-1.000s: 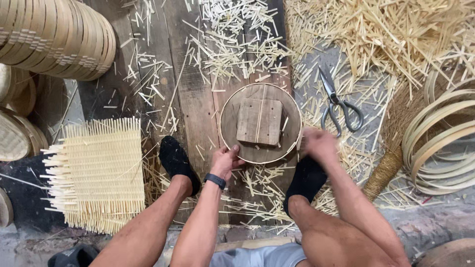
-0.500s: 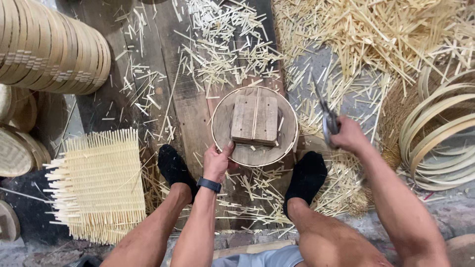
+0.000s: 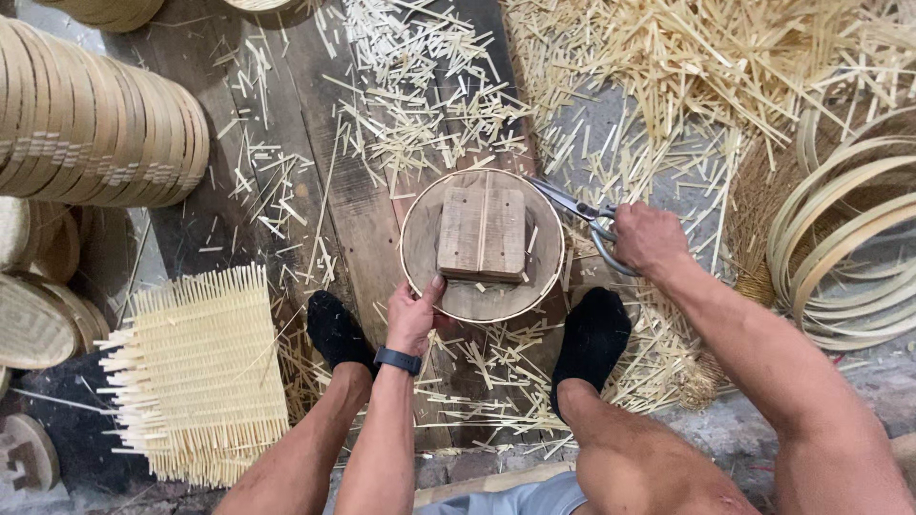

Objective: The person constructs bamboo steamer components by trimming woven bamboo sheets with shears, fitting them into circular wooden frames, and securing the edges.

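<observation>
Scissors (image 3: 584, 217), lying on the floor a second ago, now gripped in my right hand (image 3: 647, 238); left hand (image 3: 412, 315) steadies the round bamboo tray (image 3: 420, 250).

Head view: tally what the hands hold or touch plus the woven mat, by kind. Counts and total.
Scissors: 1, in the right hand
Round tray: 1, held at its rim by the left hand
Wood block: 1, lying in the tray
Woven mat: 1, on the floor to the left
Total: 4
</observation>
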